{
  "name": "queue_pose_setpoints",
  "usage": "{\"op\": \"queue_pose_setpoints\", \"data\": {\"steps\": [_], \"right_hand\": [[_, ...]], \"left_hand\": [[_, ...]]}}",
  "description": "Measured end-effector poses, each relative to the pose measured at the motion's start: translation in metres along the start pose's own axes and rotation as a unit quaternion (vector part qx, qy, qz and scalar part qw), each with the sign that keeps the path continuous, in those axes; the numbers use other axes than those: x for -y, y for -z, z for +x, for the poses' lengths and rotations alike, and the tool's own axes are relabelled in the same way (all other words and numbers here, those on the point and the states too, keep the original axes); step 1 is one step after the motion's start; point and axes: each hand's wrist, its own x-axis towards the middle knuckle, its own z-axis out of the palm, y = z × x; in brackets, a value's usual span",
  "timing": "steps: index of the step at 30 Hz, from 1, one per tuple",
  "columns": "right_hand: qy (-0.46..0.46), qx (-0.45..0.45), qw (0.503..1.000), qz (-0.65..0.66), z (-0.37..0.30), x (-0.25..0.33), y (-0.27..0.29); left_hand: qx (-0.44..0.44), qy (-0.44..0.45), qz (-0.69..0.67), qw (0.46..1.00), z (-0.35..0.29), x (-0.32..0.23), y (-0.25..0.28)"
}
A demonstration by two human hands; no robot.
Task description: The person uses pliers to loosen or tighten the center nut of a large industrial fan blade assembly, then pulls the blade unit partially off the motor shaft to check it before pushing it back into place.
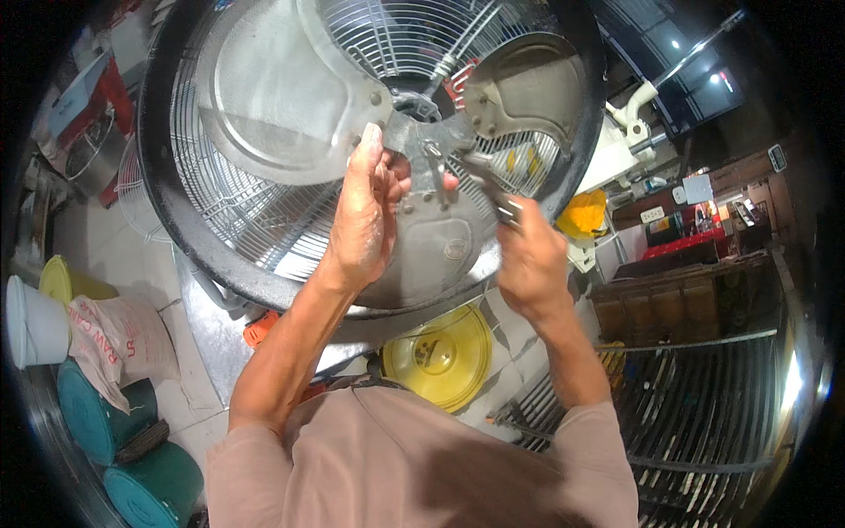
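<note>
Right hand [533, 260] round tool [503, 201]; left hand [361, 216], grip unclear, by fan blades [273, 97]; guard [224, 216] behind

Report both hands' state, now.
Left hand: partly curled at the hub; whether its grip is closed cannot be told.
Right hand: closed, holding a tool too blurred to identify.

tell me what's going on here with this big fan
A person's bare left hand is at the grey metal hub of a large, round, black-rimmed fan. The bare right hand grips a dark, shiny tool beside the hub, too blurred to identify. Three broad grey metal blades are attached around the hub.
</note>
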Motion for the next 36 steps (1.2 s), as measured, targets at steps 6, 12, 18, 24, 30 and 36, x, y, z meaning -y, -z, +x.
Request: {"op": "queue_pose_setpoints", "data": {"steps": [6,12,18,24,30,36], "right_hand": [[0.023,0.026,0.999,-0.028,0.006,-0.008,-0.012],[0.097,-0.083,0.985,0.112,-0.015,-0.010,-0.011],[0.012,0.001,1.000,0.002,0.006,0.002,-0.002],[-0.002,0.044,0.998,-0.044,0.005,-0.015,-0.009],[0.017,-0.038,0.999,0.019,0.006,-0.004,-0.005],[0.065,-0.078,0.991,0.085,0.000,-0.001,-0.007]], "left_hand": [[-0.003,-0.013,0.004,1.000,0.004,0.009,0.010],[-0.006,0.002,0.023,1.000,-0.003,0.002,0.007],[0.034,-0.009,0.019,0.999,-0.004,-0.003,0.000],[0.025,-0.011,0.014,1.000,-0.001,0.000,0.000],[0.032,-0.006,0.025,0.999,0.000,0.002,0.000],[0.033,0.000,-0.011,0.999,0.000,0.003,0.007]]}}
